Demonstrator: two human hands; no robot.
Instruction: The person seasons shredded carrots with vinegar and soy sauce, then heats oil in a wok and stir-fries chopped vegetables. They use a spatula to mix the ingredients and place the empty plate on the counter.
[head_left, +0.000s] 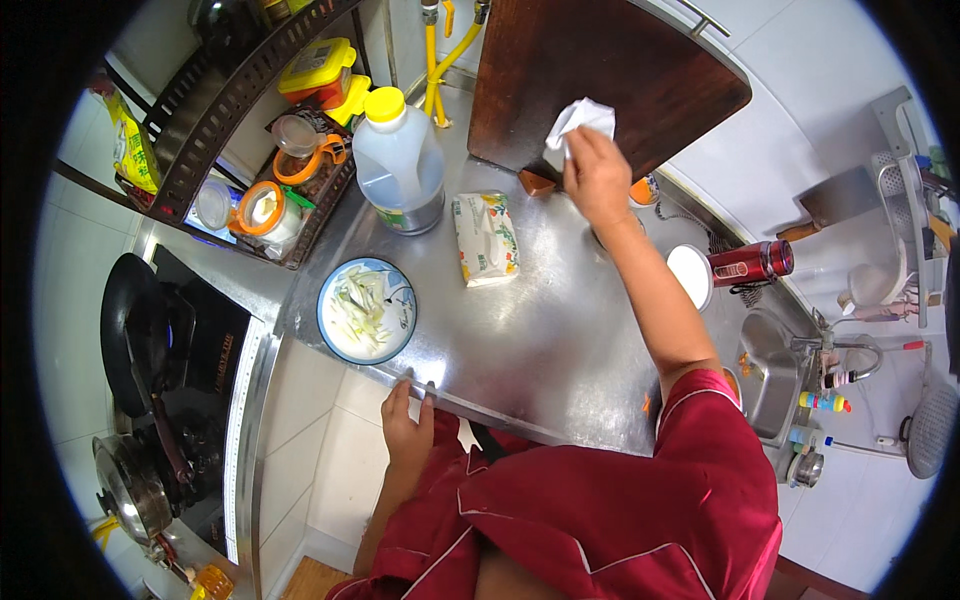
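Note:
My right hand (600, 169) pinches a crumpled white tissue (585, 120) in front of the dark wooden cutting board (555, 60), which leans against the wall. From this view I cannot tell whether the tissue touches the board. At the front edge of the stainless steel counter (517, 360), my left hand (407, 420) rests with its fingertips on the rim, thumb and fingers apart, holding nothing. A floral tissue pack (486, 240) lies on the counter. To its left is a blue-rimmed bowl (409, 315) with pale sliced vegetable strips (360, 307) inside.
A large yellow-capped plastic jug (401, 165) stands beside the spice rack (315, 225). At left, a wok (120, 330) and a lidded pot (131, 495) sit on the cooktop (225, 315). Rightward are a white bowl (688, 277), a red thermos (754, 264) and the sink (772, 382).

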